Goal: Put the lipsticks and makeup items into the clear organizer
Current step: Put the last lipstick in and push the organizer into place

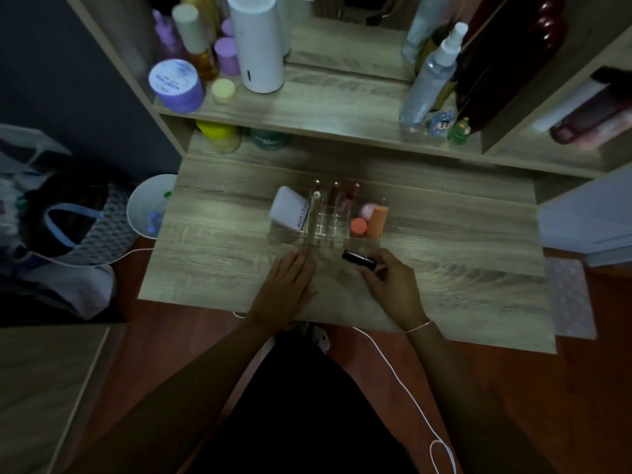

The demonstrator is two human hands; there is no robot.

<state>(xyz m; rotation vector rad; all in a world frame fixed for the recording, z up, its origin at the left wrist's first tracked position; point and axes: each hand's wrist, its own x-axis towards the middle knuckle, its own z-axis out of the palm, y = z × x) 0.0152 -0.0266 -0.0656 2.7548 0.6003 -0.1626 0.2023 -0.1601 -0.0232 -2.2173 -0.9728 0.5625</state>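
The clear organizer stands in the middle of the wooden desk. It holds a white tube at its left, three tall lip glosses at the back, and an orange tube, a coral round cap and a pink ball at its right. My right hand grips a black lipstick lying sideways just in front of the organizer. My left hand rests flat on the desk, fingertips at the organizer's front edge, holding nothing.
A shelf behind carries a white cylinder, purple jars, spray bottles and small figurines. A white bin and a bag sit left of the desk. A white cord trails below.
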